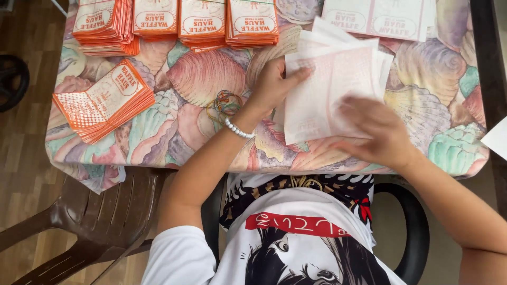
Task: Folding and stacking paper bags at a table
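Observation:
A loose pile of white paper bags (330, 84), printed side down, lies on the table before me. My left hand (274, 84) rests on the pile's left edge, fingers pinching the top sheet. My right hand (377, 132), blurred, lies flat over the pile's lower right part. A bead bracelet (237, 129) circles my left wrist. Next to that wrist is a small heap of rubber bands (224, 103).
Stacks of orange-and-white printed bags (177, 21) line the table's far edge, and another stack (103, 100) lies at the left. More white bags (380, 18) sit at the far right. A seashell-patterned cloth (428, 105) covers the table. A brown plastic chair (100, 221) stands at my left.

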